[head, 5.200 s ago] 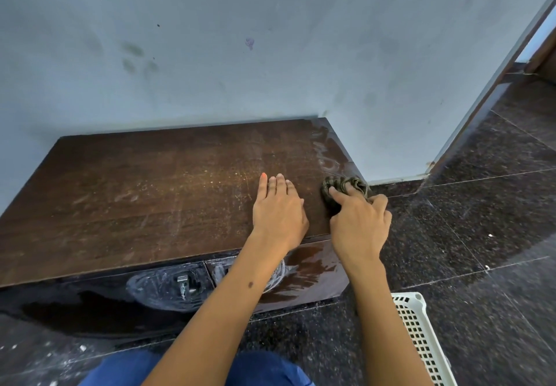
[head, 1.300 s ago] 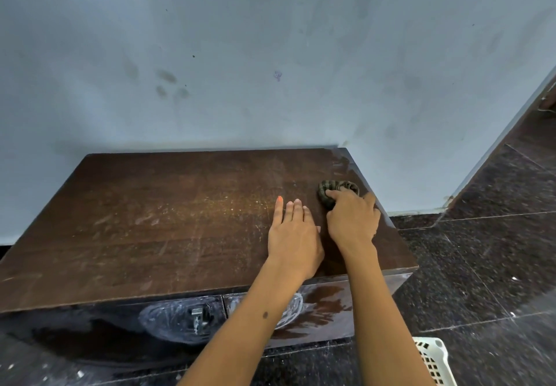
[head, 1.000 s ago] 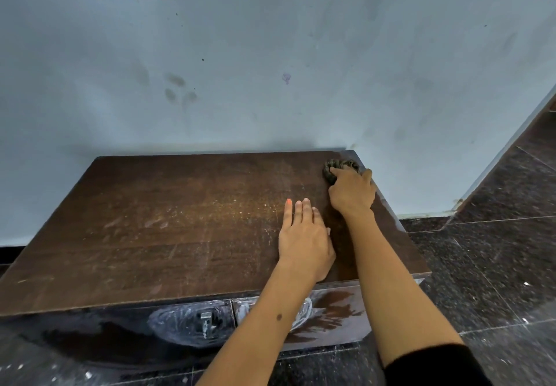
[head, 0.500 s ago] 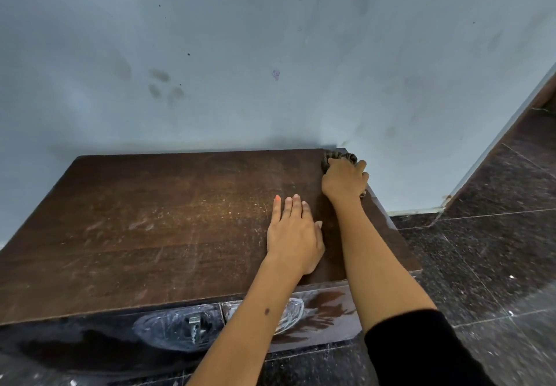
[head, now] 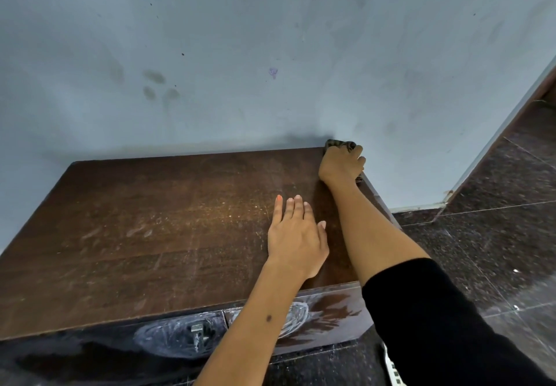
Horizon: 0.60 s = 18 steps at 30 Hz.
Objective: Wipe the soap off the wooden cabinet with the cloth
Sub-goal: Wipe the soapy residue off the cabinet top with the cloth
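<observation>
1. The wooden cabinet [head: 156, 235] fills the lower view. Its top beyond the left fingertips shows pale speckled soap residue, while the strip beneath the right forearm looks darker and cleaner. The front face, below both wrists, carries white soapy swirls around a metal latch [head: 198, 330].
2. The right hand [head: 341, 164] has travelled from the near right edge, where it was five seconds ago, to the far right corner against the blue wall [head: 270, 54]. I judge the right-hand strip is wiped, with the middle and left yet to do.
3. The left hand [head: 296, 241] stays flat on the top, fingers straight and together, bracing.
4. The cloth [head: 341, 145], dark and patterned, sits bunched under the curled right fingers, which grip it; only its edge shows past the fingertips.
5. No brands, labels or readable writing appear.
</observation>
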Motion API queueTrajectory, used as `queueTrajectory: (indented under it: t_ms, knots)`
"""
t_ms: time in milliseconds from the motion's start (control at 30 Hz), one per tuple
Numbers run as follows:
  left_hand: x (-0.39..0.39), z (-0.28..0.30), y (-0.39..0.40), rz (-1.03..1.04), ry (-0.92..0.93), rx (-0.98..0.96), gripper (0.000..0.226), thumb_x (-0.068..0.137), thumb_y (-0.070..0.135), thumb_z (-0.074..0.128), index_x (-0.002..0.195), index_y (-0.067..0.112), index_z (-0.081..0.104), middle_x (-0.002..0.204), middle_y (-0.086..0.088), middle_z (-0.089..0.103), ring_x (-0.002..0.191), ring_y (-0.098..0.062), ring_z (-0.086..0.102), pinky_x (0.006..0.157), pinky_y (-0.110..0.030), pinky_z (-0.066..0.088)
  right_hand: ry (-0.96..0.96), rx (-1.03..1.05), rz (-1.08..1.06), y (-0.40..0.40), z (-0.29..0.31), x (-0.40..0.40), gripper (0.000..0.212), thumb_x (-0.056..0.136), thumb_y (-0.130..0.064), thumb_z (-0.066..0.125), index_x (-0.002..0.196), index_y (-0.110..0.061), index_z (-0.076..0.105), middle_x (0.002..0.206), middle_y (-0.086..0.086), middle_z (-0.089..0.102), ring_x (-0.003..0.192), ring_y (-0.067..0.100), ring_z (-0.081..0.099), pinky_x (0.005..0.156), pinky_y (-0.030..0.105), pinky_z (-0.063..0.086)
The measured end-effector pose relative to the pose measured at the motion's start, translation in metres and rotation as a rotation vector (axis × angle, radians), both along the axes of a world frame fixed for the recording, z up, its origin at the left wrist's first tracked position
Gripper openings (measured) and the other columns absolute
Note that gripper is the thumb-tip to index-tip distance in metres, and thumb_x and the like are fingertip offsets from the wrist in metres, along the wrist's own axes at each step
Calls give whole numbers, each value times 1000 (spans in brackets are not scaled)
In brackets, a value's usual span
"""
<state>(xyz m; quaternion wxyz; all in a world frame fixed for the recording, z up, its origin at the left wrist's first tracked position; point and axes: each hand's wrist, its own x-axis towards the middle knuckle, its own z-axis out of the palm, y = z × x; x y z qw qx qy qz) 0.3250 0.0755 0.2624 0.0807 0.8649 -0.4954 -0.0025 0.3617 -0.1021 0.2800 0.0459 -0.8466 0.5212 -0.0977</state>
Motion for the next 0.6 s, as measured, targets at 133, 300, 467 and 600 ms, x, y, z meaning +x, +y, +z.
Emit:
queueTrajectory:
  t_ms: [133,300,467,600]
  knots:
    - [0,1,-1,1,-15,12,57,101,35,13,148,4,19,157,-13,16,146,-24,9,114,-39,-15,46,-78,194,7,-4,12,35,94,-18,45,127,-18,56,138,9,47,131,36,28,104,44,30]
    - [2,5,-2,10,-39,35,55,101,32,17,148,3,18,156,-14,16,146,-25,9,115,-42,-13,24,-65,245,-8,-2,-1,38,94,-15,46,131,-22,54,135,10,49,126,33,34,101,44,34]
    - [11,3,-2,27,-24,47,56,102,31,18,149,2,13,157,-16,11,146,-27,6,117,-40,-8,59,-58,42,-13,-4,-10,32,91,-13,44,120,-12,57,135,13,47,125,35,31,97,42,32]
    - [11,0,-6,36,15,39,57,102,30,19,149,-1,10,157,-18,7,146,-27,4,118,-36,-2,83,-94,62,3,-8,5,37,93,-16,39,126,-13,56,140,14,45,129,36,29,102,42,31]
